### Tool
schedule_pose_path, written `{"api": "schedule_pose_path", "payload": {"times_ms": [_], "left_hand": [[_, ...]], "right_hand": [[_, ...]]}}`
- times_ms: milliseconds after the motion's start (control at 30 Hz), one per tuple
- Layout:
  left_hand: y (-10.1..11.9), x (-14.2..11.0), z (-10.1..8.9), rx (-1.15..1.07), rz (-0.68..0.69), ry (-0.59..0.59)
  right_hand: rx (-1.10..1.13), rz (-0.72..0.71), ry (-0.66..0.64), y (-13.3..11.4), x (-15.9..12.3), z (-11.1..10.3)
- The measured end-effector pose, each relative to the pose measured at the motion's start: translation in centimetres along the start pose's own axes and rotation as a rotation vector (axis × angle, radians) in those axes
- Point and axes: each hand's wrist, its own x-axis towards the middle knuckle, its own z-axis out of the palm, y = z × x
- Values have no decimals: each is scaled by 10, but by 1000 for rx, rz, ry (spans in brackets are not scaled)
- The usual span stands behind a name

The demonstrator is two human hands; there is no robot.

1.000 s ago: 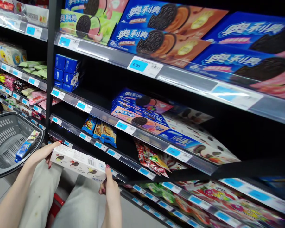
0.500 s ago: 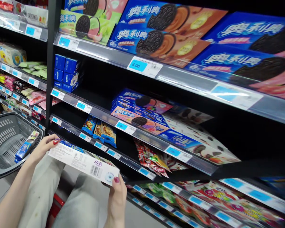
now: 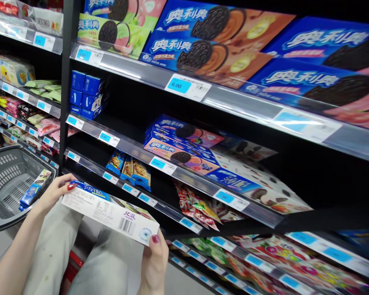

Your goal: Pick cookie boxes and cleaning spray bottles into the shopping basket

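Observation:
Between my two hands, above my knees, is a long cookie box (image 3: 110, 215). Its white side with a barcode and small print faces me, and a strip of its blue printed front shows along the upper edge. My left hand (image 3: 57, 192) grips the left end, thumb on the white side. At the right end my right hand (image 3: 155, 256) holds the box, thumb near the corner. The fingers behind the box are mostly hidden. Left of my left hand stands a grey shopping basket (image 3: 0, 223), with a blue cookie package (image 3: 30, 196) lying in it.
Shelves with price tags (image 3: 188, 87) run across in front of me. Oreo boxes (image 3: 181, 157) lie on the middle shelf, and larger ones (image 3: 215, 57) stand above. Bagged snacks (image 3: 197, 205) sit lower down. A black upright (image 3: 67, 82) divides the shelving at left.
The cookie box has tipped slightly, so more of its blue front shows. Its right end and my right hand have shifted a little to the right.

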Motion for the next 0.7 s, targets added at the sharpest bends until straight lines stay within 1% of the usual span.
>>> {"api": "schedule_pose_path", "payload": {"times_ms": [200,267,333,367,433,500,533,600,700], "left_hand": [[0,-1,-1,-44,2,5],[-1,0,0,-80,-5,23],[-7,5,3,-165,-34,60],[-11,8,6,-227,-65,79],[-23,16,12,-378,-148,94],[-35,25,19,-529,-234,60],[-41,28,23,-597,-268,29],[-49,33,32,-716,-325,-41],[-54,34,45,-816,-415,-111]], "right_hand": [[-19,3,-5,0,4,1],[-53,-12,21,-4,3,4],[-143,-77,83,-11,-2,10],[-226,-134,127,-15,-8,16],[-467,-283,252,-25,-22,34],[-731,-437,388,-36,-41,57],[-828,-502,435,-41,-50,70],[-927,-601,483,-50,-66,94],[-939,-690,510,-57,-80,119]]}}
